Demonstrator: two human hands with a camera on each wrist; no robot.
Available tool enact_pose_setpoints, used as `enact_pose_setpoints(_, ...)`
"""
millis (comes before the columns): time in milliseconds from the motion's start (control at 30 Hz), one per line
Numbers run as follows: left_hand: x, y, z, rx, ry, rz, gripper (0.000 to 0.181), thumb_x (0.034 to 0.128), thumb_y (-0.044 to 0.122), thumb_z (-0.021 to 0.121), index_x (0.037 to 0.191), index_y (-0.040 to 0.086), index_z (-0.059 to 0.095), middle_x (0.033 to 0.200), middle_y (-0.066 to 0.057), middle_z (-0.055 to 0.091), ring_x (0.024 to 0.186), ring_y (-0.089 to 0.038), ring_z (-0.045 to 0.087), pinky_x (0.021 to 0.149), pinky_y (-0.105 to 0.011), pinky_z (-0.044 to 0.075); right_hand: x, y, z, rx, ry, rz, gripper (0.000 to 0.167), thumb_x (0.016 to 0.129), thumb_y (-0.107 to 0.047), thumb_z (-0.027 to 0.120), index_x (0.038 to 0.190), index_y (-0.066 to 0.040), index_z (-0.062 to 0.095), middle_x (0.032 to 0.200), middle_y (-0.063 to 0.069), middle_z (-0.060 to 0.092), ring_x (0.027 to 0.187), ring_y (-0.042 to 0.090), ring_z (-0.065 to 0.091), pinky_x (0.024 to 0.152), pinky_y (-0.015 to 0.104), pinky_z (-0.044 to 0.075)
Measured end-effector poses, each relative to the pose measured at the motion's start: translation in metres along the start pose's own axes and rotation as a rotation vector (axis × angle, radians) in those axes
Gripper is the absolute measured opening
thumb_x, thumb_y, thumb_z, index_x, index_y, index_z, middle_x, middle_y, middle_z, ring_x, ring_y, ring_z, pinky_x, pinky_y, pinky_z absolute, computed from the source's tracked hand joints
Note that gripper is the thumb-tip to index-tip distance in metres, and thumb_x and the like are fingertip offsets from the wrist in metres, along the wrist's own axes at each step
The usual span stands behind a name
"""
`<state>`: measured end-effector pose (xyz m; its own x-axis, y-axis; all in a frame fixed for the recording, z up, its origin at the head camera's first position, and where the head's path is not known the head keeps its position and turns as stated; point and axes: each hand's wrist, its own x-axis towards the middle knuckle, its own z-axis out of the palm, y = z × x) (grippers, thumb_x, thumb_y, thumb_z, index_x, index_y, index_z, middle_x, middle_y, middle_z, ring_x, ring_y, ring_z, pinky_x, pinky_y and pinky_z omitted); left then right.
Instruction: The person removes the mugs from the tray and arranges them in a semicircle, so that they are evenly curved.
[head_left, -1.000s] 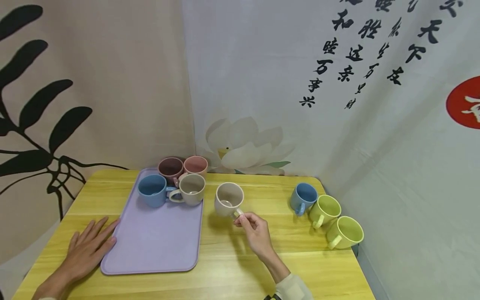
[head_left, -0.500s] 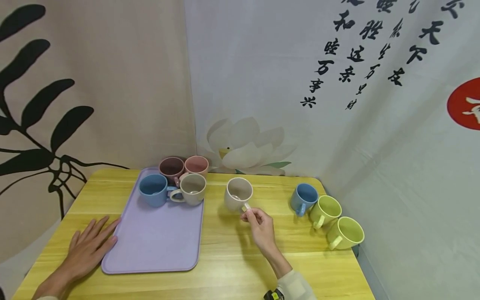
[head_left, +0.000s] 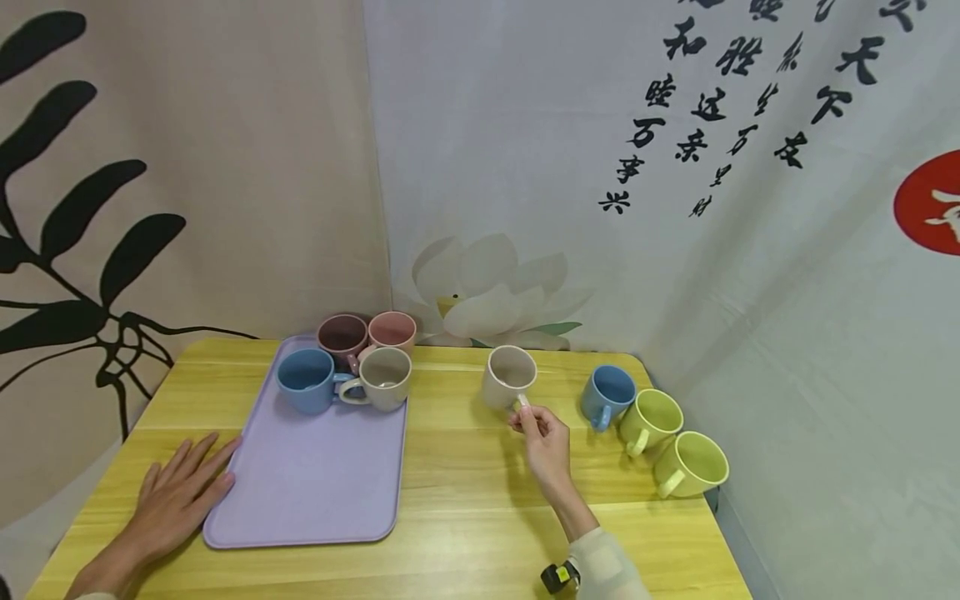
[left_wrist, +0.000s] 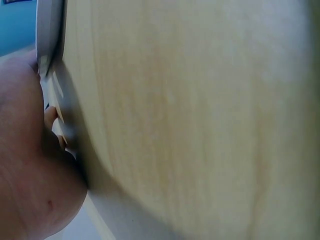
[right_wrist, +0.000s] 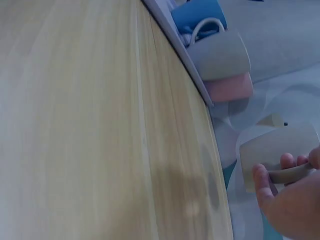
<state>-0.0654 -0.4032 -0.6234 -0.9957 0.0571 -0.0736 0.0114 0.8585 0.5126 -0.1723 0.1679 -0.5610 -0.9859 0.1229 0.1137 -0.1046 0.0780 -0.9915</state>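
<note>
Black calligraphy (head_left: 860, 58) on white backdrop (head_left: 517, 142)

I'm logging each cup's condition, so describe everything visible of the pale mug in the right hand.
The greyish-beige mug has smooth, plain walls, a round open mouth and one loop handle. It looks like glazed ceramic; no chips or contents show. The right hand pinches the handle, which points toward the person. The mug is roughly upright and appears lifted above the table, between the lilac tray and the blue mug at right, touching neither.
</note>
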Motion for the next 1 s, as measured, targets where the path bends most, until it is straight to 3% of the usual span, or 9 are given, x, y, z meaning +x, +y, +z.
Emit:
enact_pose_setpoints(267,-0.001,0.0,0.0,-0.004,-0.002,-0.006,0.069,0.1221,0.053,0.038,0.182,0.023,0.023,0.184,-0.039,0.011,0.169,-0.068,-0.013,0.122,-0.09,-0.027,0.015,0.012,-0.017,-0.049,0.112,0.033,0.029,0.116,-0.016,0.066,0.114,0.011,0.075,0.103,0.017,0.083,0.099,0.023,0.084,0.093,0.028,0.07)
enact_pose_setpoints(533,-0.001,0.001,0.0,-0.006,-0.002,-0.011,0.069,0.1219,0.054,0.039,0.182,0.023,0.023,0.184,-0.038,0.011,0.169,-0.068,-0.013,0.122,-0.09,-0.026,0.028,0.018,-0.03,-0.092,0.176,0.062,0.034,0.119,-0.019,0.061,0.118,0.013,0.072,0.112,0.029,0.079,0.098,0.017,0.082,0.095,0.03,0.07)
enact_pose_setpoints(733,-0.001,0.0,-0.001,-0.007,0.001,-0.004,0.068,0.122,0.053,0.039,0.182,0.024,0.024,0.184,-0.038,0.013,0.169,-0.068,-0.01,0.122,-0.092,-0.022,0.036,0.02,-0.037,-0.072,0.224,0.079,0.033,0.119,-0.017,0.061,0.117,0.014,0.072,0.108,0.024,0.08,0.103,0.028,0.084,0.098,0.035,0.07)
enact_pose_setpoints(1000,0.0,0.001,-0.001,-0.002,-0.002,-0.005,0.068,0.122,0.054,0.039,0.182,0.024,0.025,0.184,-0.038,0.014,0.17,-0.068,-0.01,0.121,-0.093,-0.022,0.045,0.024,-0.042,-0.065,0.277,0.134,0.035,0.118,-0.019,0.061,0.118,0.013,0.073,0.108,0.021,0.08,0.104,0.025,0.083,0.096,0.031,0.07)
